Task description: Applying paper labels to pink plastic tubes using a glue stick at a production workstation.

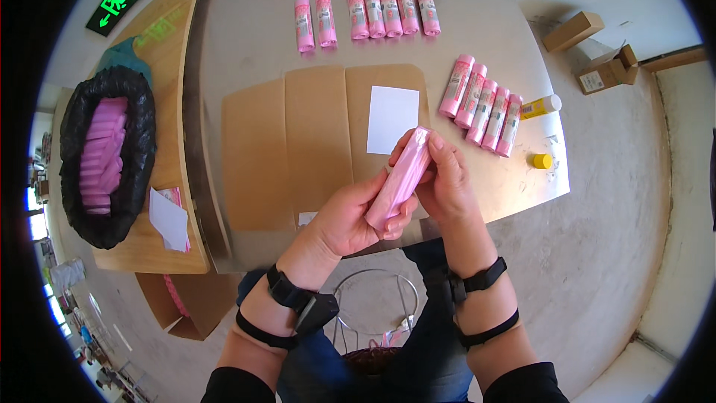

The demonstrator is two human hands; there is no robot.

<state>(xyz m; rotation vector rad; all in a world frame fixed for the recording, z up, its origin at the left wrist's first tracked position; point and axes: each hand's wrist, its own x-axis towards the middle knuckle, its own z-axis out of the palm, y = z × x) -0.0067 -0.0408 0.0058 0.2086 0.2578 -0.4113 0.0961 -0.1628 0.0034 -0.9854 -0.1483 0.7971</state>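
A pink roll of plastic bags (399, 179) is held at a slant above the near edge of the flattened cardboard (253, 157). My left hand (347, 218) wraps its lower end, while my right hand (446, 179) grips the upper end with the thumb on top. No label shows on the side facing up. Just beyond my fingers, a white paper sheet (393, 116) lies on the cardboard. To the right rest several labelled pink rolls (481, 107) side by side, with an uncapped glue stick (541, 107) and its yellow cap (541, 160) beside them.
More labelled rolls (373, 13) line the far part of the metal table (253, 37). On the left wooden table (168, 172), a black bag (138, 157) holds pink rolls, near some papers (168, 218). Cardboard boxes (608, 71) sit on the floor at right; another box (186, 310) stands lower left.
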